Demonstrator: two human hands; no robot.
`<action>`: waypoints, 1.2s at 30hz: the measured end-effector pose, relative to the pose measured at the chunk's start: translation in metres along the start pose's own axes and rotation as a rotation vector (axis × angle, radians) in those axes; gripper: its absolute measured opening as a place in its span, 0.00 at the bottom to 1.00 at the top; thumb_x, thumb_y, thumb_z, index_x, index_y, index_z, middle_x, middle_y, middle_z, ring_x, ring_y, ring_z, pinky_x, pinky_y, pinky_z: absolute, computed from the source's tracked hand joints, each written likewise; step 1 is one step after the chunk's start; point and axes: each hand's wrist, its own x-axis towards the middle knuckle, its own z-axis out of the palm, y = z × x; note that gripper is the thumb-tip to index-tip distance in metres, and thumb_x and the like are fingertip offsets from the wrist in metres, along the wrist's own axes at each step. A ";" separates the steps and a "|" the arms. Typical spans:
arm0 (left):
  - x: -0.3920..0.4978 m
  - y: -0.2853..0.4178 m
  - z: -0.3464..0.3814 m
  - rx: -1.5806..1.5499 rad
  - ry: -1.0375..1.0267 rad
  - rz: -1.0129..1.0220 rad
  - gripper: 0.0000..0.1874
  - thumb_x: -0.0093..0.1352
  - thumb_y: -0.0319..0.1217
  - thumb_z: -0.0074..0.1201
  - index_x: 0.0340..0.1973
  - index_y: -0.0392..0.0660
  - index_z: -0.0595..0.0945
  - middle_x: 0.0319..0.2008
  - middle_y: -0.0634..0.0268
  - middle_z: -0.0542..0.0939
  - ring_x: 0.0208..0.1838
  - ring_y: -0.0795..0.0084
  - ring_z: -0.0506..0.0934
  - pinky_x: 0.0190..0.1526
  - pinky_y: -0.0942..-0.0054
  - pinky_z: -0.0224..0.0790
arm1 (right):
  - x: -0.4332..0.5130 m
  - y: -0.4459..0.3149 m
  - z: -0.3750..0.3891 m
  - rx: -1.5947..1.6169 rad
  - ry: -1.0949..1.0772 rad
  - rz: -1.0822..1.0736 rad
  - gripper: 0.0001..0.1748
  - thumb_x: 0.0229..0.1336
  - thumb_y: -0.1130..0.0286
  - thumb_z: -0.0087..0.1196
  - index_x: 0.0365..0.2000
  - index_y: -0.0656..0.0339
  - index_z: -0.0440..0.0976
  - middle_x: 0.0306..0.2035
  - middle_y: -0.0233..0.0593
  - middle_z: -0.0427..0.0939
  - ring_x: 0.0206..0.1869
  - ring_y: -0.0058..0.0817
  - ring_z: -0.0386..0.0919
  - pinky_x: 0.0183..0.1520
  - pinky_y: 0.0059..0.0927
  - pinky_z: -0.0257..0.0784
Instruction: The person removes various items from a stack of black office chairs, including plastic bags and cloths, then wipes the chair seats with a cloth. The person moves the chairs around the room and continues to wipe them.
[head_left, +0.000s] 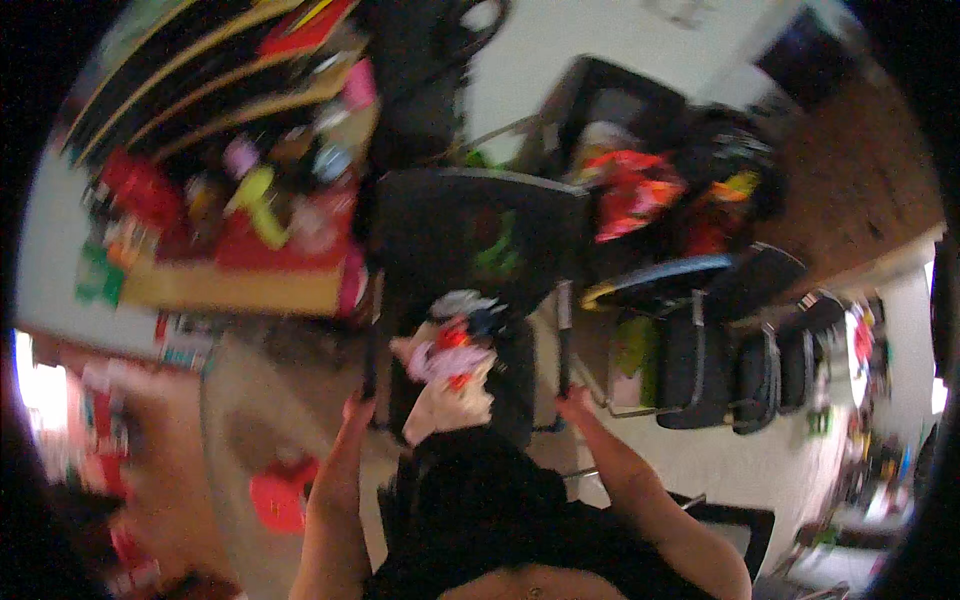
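Observation:
A black chair (480, 217) with metal-edged back stands right before me, with small mixed items (457, 360) in pink, cream, red and grey heaped on its seat; blur hides what they are. My left hand (360, 405) is closed round the chair's left armrest near its front end. On the other side, my right hand (574, 401) grips the right armrest. A green blurred mark or thing shows on the chair's back.
To the left, a table (240, 289) carries many colourful items. Several black chairs (690, 367) line the right side below a brown table (862, 172). Red bags (637, 191) lie beyond at the right. A red stool-like object (281, 495) is at the lower left.

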 end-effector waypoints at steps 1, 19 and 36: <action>-0.005 -0.005 -0.001 -0.043 -0.016 -0.049 0.26 0.61 0.47 0.58 0.50 0.44 0.80 0.41 0.50 0.84 0.48 0.46 0.81 0.48 0.53 0.73 | 0.003 -0.003 -0.001 -0.124 0.085 -0.027 0.35 0.53 0.49 0.61 0.52 0.67 0.70 0.52 0.55 0.72 0.53 0.49 0.73 0.54 0.48 0.71; -0.016 0.052 -0.011 -0.891 -0.154 -0.395 0.19 0.62 0.34 0.65 0.47 0.42 0.81 0.36 0.65 0.80 0.39 0.65 0.79 0.42 0.61 0.73 | 0.133 0.046 0.015 1.348 -0.033 0.182 0.12 0.52 0.73 0.67 0.37 0.61 0.75 0.30 0.35 0.78 0.28 0.30 0.76 0.32 0.37 0.72; 0.029 -0.042 0.075 -0.666 0.285 -0.050 0.25 0.69 0.41 0.57 0.60 0.48 0.74 0.47 0.60 0.82 0.49 0.65 0.79 0.49 0.64 0.72 | 0.095 0.017 0.011 1.137 0.028 0.104 0.15 0.57 0.64 0.66 0.41 0.60 0.75 0.33 0.34 0.80 0.33 0.25 0.76 0.37 0.32 0.71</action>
